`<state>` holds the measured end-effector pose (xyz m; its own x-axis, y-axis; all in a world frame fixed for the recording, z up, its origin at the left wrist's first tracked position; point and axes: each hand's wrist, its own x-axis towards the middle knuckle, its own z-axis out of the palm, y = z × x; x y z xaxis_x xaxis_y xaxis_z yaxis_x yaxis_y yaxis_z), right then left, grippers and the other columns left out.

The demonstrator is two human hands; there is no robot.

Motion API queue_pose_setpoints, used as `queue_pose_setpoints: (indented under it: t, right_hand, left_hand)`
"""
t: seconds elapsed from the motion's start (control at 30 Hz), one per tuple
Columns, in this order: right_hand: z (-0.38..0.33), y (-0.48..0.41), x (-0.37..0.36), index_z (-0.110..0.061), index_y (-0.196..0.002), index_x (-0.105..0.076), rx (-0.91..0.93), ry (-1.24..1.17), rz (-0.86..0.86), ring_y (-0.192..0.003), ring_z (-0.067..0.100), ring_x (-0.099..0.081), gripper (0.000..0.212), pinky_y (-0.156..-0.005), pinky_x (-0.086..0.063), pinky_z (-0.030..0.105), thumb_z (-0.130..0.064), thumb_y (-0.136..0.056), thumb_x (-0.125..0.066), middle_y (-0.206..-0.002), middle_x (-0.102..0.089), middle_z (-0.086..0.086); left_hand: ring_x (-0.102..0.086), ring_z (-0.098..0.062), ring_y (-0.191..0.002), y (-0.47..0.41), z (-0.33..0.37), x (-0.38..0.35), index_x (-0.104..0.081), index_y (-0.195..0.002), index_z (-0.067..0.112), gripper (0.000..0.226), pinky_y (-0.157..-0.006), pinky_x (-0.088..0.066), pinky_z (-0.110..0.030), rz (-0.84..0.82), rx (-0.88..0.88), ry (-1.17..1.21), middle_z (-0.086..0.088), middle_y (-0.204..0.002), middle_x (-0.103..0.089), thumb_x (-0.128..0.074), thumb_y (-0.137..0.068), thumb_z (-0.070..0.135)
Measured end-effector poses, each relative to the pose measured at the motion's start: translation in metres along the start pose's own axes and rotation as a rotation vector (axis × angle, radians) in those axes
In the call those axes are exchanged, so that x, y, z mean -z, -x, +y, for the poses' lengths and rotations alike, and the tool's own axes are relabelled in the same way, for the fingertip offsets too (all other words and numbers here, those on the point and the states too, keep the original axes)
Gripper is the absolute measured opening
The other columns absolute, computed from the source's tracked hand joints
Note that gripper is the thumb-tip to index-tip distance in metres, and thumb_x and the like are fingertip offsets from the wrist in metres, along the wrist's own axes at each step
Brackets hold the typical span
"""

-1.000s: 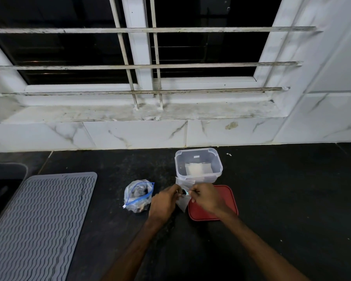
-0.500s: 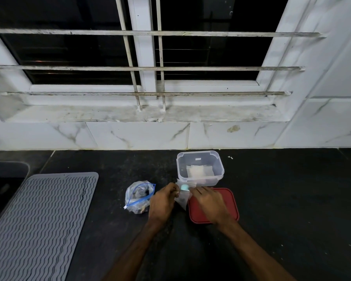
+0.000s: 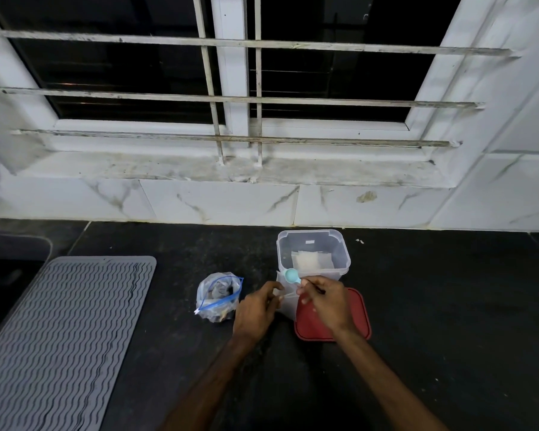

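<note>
Clear pouch (image 3: pixel 286 307) held upright low over the dark counter (image 3: pixel 448 306), just in front of the plastic tub (image 3: pixel 344 262), between 2 hands. From the left: ribbed grey mat (image 3: pixel 66 337), then blue-zip bag (image 3: pixel 218 297) of dark bits, then left hand (image 3: pixel 255 312), fingers curled, pinching the pouch's rim. Teal spoon (image 3: pixel 292 275) right over the pouch's mouth, handle pinched in right hand (image 3: pixel 324 303), red lid (image 3: pixel 360 320) underneath.
</note>
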<state>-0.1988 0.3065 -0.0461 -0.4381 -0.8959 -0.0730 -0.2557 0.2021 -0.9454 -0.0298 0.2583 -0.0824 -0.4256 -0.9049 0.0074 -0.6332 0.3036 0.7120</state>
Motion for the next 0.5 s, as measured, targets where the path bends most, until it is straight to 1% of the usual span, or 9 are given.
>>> queue_pose_setpoints:
  t: [0.13,0.23,0.3,0.33,0.37,0.43,0.47,0.5]
  right_hand:
    - [0.001,-0.005,-0.01,-0.016,-0.085,-0.075,0.001,0.017,-0.027,-0.061,0.01,-0.068,0.012,-0.061,-0.052,0.021,-0.014,-0.091,-0.065,-0.072,-0.075,-0.003]
    - [0.003,-0.005,-0.01,-0.015,-0.089,-0.075,0.014,0.042,-0.045,-0.065,0.008,-0.069,0.011,-0.065,-0.054,0.021,-0.012,-0.091,-0.065,-0.073,-0.075,-0.003]
    - [0.005,-0.005,-0.009,-0.014,-0.09,-0.075,0.01,0.049,-0.041,-0.065,0.008,-0.069,0.01,-0.064,-0.053,0.021,-0.011,-0.091,-0.065,-0.073,-0.074,-0.003]
    - [0.004,-0.005,-0.008,-0.014,-0.09,-0.074,0.003,0.037,-0.027,-0.065,0.008,-0.069,0.01,-0.063,-0.052,0.021,-0.011,-0.091,-0.064,-0.073,-0.074,-0.003]
    - [0.004,-0.006,-0.008,-0.015,-0.089,-0.074,-0.002,0.016,-0.015,-0.065,0.009,-0.069,0.01,-0.062,-0.052,0.021,-0.011,-0.091,-0.064,-0.073,-0.074,-0.003]
    - [-0.001,-0.007,-0.009,-0.016,-0.089,-0.073,0.017,-0.021,-0.007,-0.064,0.01,-0.068,0.01,-0.06,-0.051,0.02,-0.011,-0.092,-0.064,-0.074,-0.074,-0.003]
    - [-0.005,-0.007,-0.011,-0.016,-0.09,-0.072,0.035,-0.028,-0.024,-0.064,0.011,-0.068,0.011,-0.06,-0.052,0.02,-0.01,-0.092,-0.064,-0.074,-0.074,-0.002]
    - [-0.009,-0.007,-0.016,-0.016,-0.093,-0.072,0.058,-0.027,-0.056,-0.065,0.012,-0.069,0.011,-0.06,-0.053,0.021,-0.01,-0.092,-0.063,-0.075,-0.074,-0.002]
  left_hand:
    - [-0.068,-0.011,-0.074,0.002,0.0,0.006,-0.056,-0.114,0.037,0.023,-0.072,-0.055,-0.035,0.01,0.001,0.016,0.008,-0.09,-0.072,-0.054,-0.093,0.029]
    - [-0.067,-0.008,-0.077,0.001,-0.004,0.009,-0.051,-0.116,0.04,0.027,-0.072,-0.054,-0.034,0.02,-0.031,0.018,0.009,-0.092,-0.071,-0.055,-0.092,0.028]
    - [-0.066,-0.006,-0.079,0.001,-0.003,0.011,-0.048,-0.119,0.041,0.028,-0.072,-0.055,-0.033,0.013,-0.038,0.018,0.011,-0.096,-0.07,-0.055,-0.093,0.032]
    - [-0.066,-0.004,-0.081,0.002,-0.001,0.015,-0.048,-0.118,0.04,0.026,-0.072,-0.055,-0.031,0.041,-0.032,0.018,0.013,-0.097,-0.069,-0.055,-0.093,0.036]
    - [-0.065,-0.003,-0.081,0.003,0.0,0.02,-0.051,-0.116,0.038,0.023,-0.072,-0.054,-0.028,0.111,-0.005,0.033,0.014,-0.096,-0.069,-0.056,-0.093,0.039]
    - [-0.063,-0.005,-0.085,0.006,-0.002,0.039,-0.057,-0.113,0.03,0.022,-0.073,-0.05,-0.024,0.369,0.099,0.11,0.015,-0.096,-0.065,-0.06,-0.092,0.037]
    - [-0.061,-0.008,-0.092,0.007,-0.01,0.05,-0.058,-0.114,0.026,0.026,-0.077,-0.048,-0.024,0.492,0.166,0.12,0.011,-0.1,-0.062,-0.063,-0.09,0.035]
    - [-0.058,-0.014,-0.1,0.006,-0.021,0.061,-0.057,-0.117,0.022,0.033,-0.081,-0.048,-0.028,0.575,0.232,0.096,0.005,-0.108,-0.06,-0.066,-0.088,0.036]
